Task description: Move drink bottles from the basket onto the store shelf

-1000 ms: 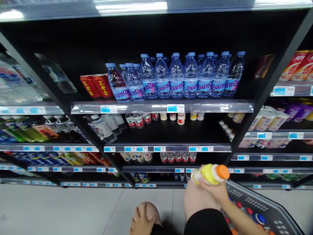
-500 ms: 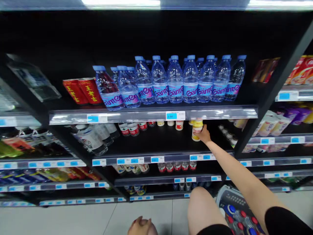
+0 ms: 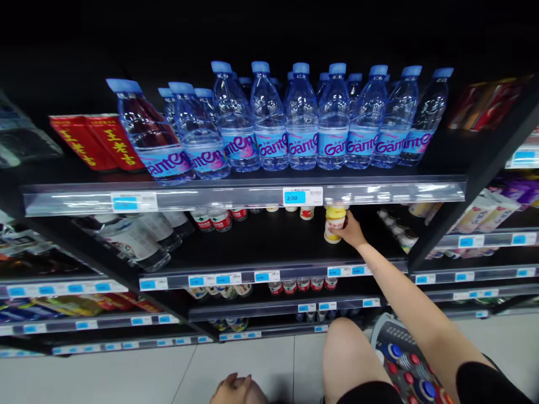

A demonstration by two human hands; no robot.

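**Desk:** What fills the frame, biggest first?

**Operator:** I look down on a black shelving unit [image 3: 269, 247] in a shop aisle. Its upper shelf carries a row of water bottles [image 3: 303, 118] with blue caps, and red cans [image 3: 96, 143] lie to their left. A price tag [image 3: 302, 196] reading 2.00 hangs on the rail. At the lower right a basket [image 3: 400, 359] holds bottle caps in red and blue.

**Desk:** And the hands?

**Operator:** My right hand [image 3: 351, 233] reaches onto the second shelf, fingers wrapped round a small yellow drink bottle [image 3: 334, 223]. It stands upright near the back row of small bottles [image 3: 261, 212], under the price rail. My left hand [image 3: 236, 390] sits low at the bottom edge, loosely curled, holding nothing I can make out.

**Desk:** How will that bottle handle?

**Operator:** I judge it light, a stiff plastic with a smooth, perhaps slick label. It is narrow and should tip easily. The middle of the body, where my fingers already sit, looks the surest hold; the cap end offers less to grip.
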